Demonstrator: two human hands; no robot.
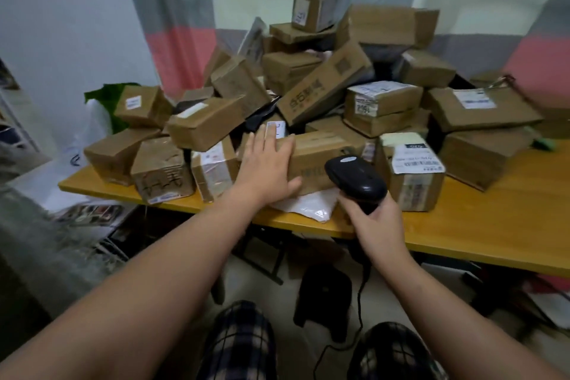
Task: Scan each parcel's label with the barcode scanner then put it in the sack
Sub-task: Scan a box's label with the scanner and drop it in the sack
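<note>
A heap of brown cardboard parcels (339, 86) covers the yellow wooden table (493, 225). My left hand (268, 163) lies with straight fingers on the near end of a long brown parcel (317, 160) at the front of the heap; a white label (275, 129) shows at its far corner. My right hand (373, 222) grips the handle of the black barcode scanner (354, 177), whose head points at that parcel's side. The scanner's cable hangs down to the floor. A white and green sack (101, 120) stands behind the table's left end.
A flat white mailer (308, 205) lies under the long parcel at the table's front edge. A labelled box (413, 173) stands right of the scanner. Magazines and clutter lie on the floor at left; a dark bag (324, 296) sits under the table.
</note>
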